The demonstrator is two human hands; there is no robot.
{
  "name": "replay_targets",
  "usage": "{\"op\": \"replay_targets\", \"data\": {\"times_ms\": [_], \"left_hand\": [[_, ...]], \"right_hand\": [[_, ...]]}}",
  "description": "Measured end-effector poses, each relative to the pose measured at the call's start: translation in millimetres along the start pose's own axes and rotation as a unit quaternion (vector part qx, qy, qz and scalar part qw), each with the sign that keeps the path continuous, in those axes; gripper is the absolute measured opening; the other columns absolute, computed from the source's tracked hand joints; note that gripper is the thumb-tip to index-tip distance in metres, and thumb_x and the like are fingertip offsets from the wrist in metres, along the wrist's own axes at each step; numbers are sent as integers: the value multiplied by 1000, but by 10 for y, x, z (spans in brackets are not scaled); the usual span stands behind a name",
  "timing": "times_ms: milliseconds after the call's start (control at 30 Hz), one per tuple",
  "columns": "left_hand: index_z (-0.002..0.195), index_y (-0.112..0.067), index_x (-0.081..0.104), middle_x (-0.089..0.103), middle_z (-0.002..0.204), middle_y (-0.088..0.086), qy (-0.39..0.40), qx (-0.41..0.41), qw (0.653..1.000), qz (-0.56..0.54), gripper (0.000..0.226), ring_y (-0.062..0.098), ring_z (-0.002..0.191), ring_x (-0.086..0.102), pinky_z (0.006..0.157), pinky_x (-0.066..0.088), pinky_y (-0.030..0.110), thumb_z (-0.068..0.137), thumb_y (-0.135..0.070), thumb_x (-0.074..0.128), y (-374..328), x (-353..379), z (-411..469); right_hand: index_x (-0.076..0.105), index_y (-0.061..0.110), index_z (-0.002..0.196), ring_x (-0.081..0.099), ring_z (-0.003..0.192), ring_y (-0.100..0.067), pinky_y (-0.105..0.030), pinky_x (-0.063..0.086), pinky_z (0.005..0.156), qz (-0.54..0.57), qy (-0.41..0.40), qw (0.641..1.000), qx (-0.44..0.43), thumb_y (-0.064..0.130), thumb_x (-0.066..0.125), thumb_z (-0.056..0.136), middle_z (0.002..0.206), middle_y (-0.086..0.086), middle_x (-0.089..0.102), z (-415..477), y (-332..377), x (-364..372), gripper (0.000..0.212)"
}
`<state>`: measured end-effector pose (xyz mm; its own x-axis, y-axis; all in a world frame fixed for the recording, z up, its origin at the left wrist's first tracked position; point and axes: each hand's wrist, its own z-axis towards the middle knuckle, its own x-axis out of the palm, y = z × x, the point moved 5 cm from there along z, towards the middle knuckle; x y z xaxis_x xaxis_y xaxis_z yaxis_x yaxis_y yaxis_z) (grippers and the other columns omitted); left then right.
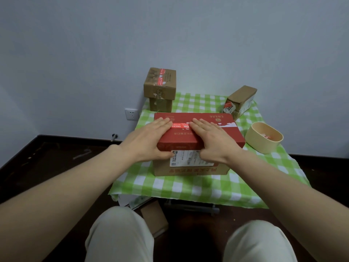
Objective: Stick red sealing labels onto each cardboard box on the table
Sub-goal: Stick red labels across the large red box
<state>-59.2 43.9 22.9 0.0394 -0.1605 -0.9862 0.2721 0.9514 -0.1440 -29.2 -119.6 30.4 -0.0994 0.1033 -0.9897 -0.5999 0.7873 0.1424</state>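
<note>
A red-topped cardboard box point(217, 133) stands in the middle of the table. A red sealing label point(181, 126) lies across its top seam. My left hand point(149, 140) lies flat on the box's left side, fingers straight, fingertips at the label's left end. My right hand point(211, 140) presses flat on the right part, fingers straight over the label. A brown box point(160, 83) with red labels on top is stacked on a smaller box point(160, 104) at the back left. Another brown box point(241, 100) lies tilted at the back right.
A beige round tub point(264, 138) with red labels inside stands at the right of the box. The table wears a green-and-white checked cloth point(188, 186). A small brown box point(154, 218) lies on the dark floor under the table's front edge. My knees are at the bottom.
</note>
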Motion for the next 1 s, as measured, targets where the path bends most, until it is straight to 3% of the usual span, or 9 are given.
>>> {"op": "replay_targets", "data": {"times_ms": [100, 200, 300, 667, 800, 933, 1000], "left_hand": [[151, -15, 11, 7, 159, 2, -30, -1, 997, 67, 106, 13, 146, 5, 119, -1, 31, 71, -69, 55, -83, -127, 76], [151, -10, 2, -2, 159, 6, 28, 2, 994, 109, 111, 15, 147, -2, 118, -6, 31, 72, -69, 54, -191, -26, 120], [151, -9, 0, -4, 159, 7, 50, -5, 993, 106, 110, 16, 147, -3, 117, -5, 29, 75, -66, 54, -213, 32, 142], [151, -13, 1, -2, 160, 3, 21, -1, 998, 51, 102, 15, 147, -1, 117, 1, 28, 79, -61, 54, -112, -26, 49], [151, -16, -2, -5, 160, 0, 44, -20, 999, 17, 103, 12, 146, -3, 119, 9, 31, 77, -61, 55, -62, 14, -5], [151, -12, 3, -1, 160, 5, 12, -21, 998, 65, 105, 16, 147, 0, 118, -1, 30, 75, -68, 49, -91, -132, 64], [151, -10, 1, -3, 159, 7, 2, -8, 997, 77, 110, 16, 147, -3, 118, -3, 30, 71, -69, 49, -154, -119, 82]], "right_hand": [[10, 10, 150, 5, 146, -19, -32, 3, 120, 42, -10, 999, 12, 15, 51, 78, 158, -8, 9, 46, 124, -99, 83], [-1, 7, 150, -4, 147, -20, -34, -2, 120, -4, 39, 999, -10, 27, 52, 82, 159, -11, -4, 99, 289, 29, 89], [-4, 7, 150, -7, 147, -20, -34, -3, 120, -33, 48, 998, -6, 33, 51, 83, 159, -10, -8, 140, 312, 96, 90], [-2, 13, 151, -5, 147, -15, -36, -6, 119, -38, 25, 999, 10, 23, 47, 80, 159, -5, -4, 36, 110, 28, 87], [-2, 14, 151, -5, 147, -16, -37, -6, 119, -45, 25, 998, 18, 22, 49, 80, 159, -4, -4, 13, 79, 56, 87], [-3, 5, 150, -7, 146, -23, -38, -3, 120, -3, 4, 997, 78, 25, 47, 81, 158, -13, -6, 28, 83, -22, 87], [-4, 6, 150, -8, 146, -23, -37, -3, 120, -6, 7, 999, 44, 27, 49, 81, 158, -13, -8, 59, 193, 1, 89]]}}
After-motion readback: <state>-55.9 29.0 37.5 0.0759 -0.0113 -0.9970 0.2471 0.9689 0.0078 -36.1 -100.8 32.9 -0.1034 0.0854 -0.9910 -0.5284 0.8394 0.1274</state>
